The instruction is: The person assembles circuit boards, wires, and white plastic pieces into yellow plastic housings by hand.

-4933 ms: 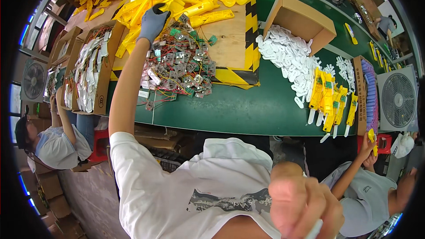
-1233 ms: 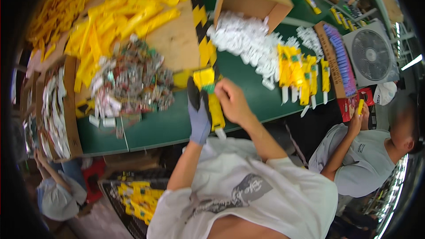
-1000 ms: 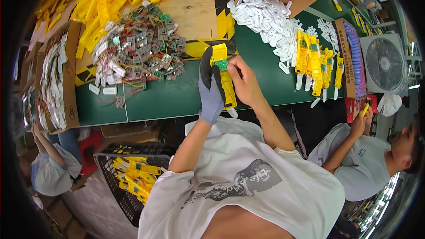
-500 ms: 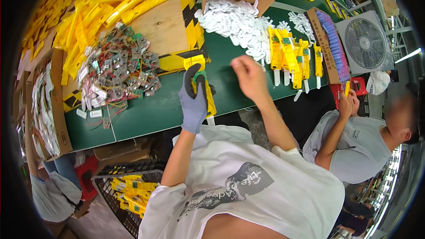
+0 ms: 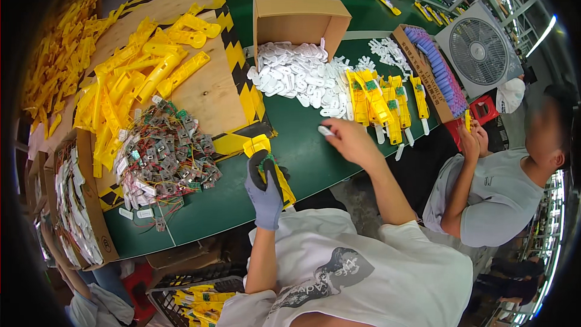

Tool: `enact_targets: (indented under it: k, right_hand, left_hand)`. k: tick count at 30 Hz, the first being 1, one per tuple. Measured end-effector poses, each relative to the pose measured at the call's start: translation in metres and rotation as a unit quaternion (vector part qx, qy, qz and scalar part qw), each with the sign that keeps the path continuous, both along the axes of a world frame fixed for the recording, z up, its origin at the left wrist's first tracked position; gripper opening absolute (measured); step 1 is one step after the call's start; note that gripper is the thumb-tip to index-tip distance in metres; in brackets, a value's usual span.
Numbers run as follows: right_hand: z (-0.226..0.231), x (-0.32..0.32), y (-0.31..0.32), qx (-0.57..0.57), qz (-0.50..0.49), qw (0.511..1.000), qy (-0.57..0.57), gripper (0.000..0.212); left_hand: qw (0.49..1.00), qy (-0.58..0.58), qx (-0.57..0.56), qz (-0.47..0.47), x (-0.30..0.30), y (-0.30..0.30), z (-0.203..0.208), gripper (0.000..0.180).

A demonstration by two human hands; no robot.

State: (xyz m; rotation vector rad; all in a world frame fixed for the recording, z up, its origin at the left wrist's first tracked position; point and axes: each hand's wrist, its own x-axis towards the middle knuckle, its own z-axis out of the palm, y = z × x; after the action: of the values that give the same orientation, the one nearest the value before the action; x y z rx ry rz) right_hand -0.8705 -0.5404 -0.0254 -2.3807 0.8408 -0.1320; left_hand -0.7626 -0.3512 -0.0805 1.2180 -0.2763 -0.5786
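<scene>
My left hand [image 5: 265, 197], in a grey-blue glove with dark fingers, is closed around a yellow plastic casing [image 5: 257, 145]. A green circuit board shows on the casing beside the fingers, and the casing's lower end sticks out below the hand. To the right, my bare right hand [image 5: 356, 144] pinches a small white plastic piece [image 5: 325, 131] between thumb and fingers, above the green table. Nearest to that hand are a heap of white plastic pieces [image 5: 296, 75] and a row of yellow casings fitted with green boards [image 5: 369, 100].
A tangle of wired circuit parts [image 5: 166, 151] lies at left, before piled yellow casings [image 5: 151, 72] on a wooden board. An open cardboard box [image 5: 302, 15] stands behind the white heap. A box of purple cylinders [image 5: 436, 57] and a fan [image 5: 478, 48] are right, near a seated co-worker [image 5: 484, 194].
A white plastic piece now shows in my right hand, which has moved nearer the casing. My left hand keeps its hold. The view has shifted, showing more of the table's far side.
</scene>
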Motion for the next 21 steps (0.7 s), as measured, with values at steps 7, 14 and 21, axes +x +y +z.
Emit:
enact_targets:
  k: [7, 14, 21]
  right_hand:
    - [-0.003, 0.037, 0.039, 0.181, 0.128, 0.972, -0.081, 0.020]
    - [-0.049, 0.052, 0.057, 0.485, 0.083, 0.830, -0.262, 0.015]
    - [-0.043, 0.054, 0.069, 0.474, 0.020, 0.833, -0.285, 0.021]
  left_hand:
    - [1.000, 0.017, 0.000, 0.016, 0.000, 0.002, 0.002, 0.025]
    - [0.995, -0.068, 0.060, 0.050, 0.005, 0.001, -0.005, 0.027]
    - [0.994, -0.065, 0.047, 0.070, 0.007, 0.000, -0.008, 0.025]
